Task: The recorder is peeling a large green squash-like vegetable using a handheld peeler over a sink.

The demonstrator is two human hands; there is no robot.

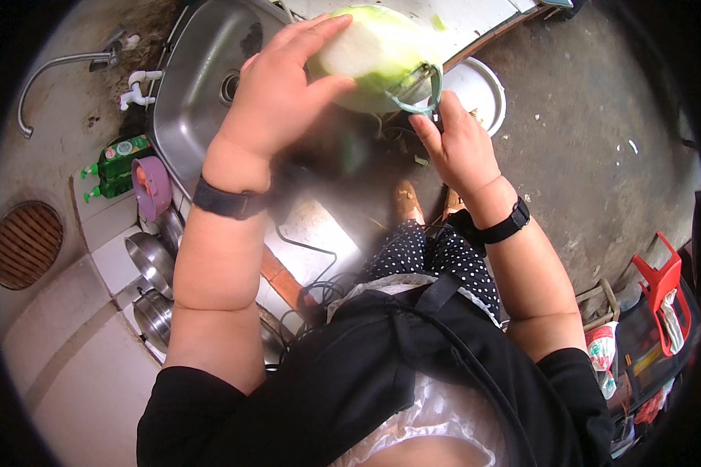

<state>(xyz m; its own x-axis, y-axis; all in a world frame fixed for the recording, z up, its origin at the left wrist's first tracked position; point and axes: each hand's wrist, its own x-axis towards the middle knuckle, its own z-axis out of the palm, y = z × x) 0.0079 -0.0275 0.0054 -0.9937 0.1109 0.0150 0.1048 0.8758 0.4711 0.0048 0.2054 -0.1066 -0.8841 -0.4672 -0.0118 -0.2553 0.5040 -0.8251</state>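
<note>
A large pale-green melon or gourd (380,52), its surface peeled to whitish flesh in places, is at the top of the view. My left hand (292,76) grips it from the left side, thumb and fingers spread over it. In my right hand (461,134) is a Y-shaped peeler (435,93) with a light blue-green frame. Its metal blade lies against the lower right of the gourd, where greener flesh shows. The peeler's handle is mostly hidden inside my fist.
A stainless steel sink (181,105) stands at the left, below a curved faucet (64,58). Green pump bottles (120,166), a purple basket (152,190) and metal pots (152,315) line the wall. Under the counter edge sits a round white basin (493,93). A red plastic item (660,292) is at right.
</note>
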